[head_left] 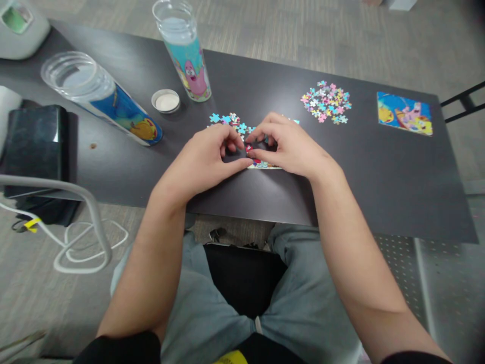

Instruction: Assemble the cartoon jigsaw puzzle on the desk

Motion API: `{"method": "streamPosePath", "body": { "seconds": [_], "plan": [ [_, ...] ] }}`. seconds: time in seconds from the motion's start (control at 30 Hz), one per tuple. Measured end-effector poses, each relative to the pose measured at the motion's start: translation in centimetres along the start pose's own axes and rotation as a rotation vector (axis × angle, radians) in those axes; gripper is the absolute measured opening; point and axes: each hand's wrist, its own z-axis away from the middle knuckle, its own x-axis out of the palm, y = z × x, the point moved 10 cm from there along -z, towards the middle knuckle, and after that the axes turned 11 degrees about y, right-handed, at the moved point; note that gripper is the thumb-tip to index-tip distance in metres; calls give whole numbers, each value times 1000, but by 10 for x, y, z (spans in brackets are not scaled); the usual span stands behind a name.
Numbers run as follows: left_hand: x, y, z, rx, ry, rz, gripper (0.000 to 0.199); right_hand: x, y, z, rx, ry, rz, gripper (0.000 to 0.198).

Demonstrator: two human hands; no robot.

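My right hand (290, 144) pinches a small red jigsaw piece (249, 148) between thumb and fingertips. Below it lies a joined strip of jigsaw puzzle (262, 165), partly covered by that hand. My left hand (210, 154) is at the strip's left end, its fingers curled and its thumb apart from them. The left thumb tip touches or nearly touches the strip's edge, and I see nothing held there. Just beyond both hands, loose jigsaw pieces (227, 120) in light blue, white and red are scattered, some hidden behind the fingers.
A pile of pieces (328, 102) and a cartoon picture card (404, 113) lie to the right on the dark table (382, 187). Leftward stand a blue clear-topped tube (125, 111), a pink-and-teal tube (191, 68), a round lid (165, 101) and a black case (38, 144).
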Motion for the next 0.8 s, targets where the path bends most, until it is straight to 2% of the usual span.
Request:
{"method": "streamPosePath", "body": {
  "seconds": [0.23, 0.33, 0.6, 0.7, 0.8],
  "plan": [
    [5, 0, 1, 30, 18, -59, 30, 1, -6, -2, -16, -15, 19, 10],
    [6, 2, 1, 46, 24, -47, 31, 3, -7, -2, -21, -35, -56, 8],
    [7, -1, 1, 48, 25, -47, 30, 3, -10, 0, 63, -65, -345, 21],
    [6, -1, 1, 46, 29, -55, 31, 6, -9, 1, 107, -103, -367, 15],
    [7, -2, 0, 48, 25, -64, 32, 10, -5, 2, 131, -129, -358, 17]
  ]
}}
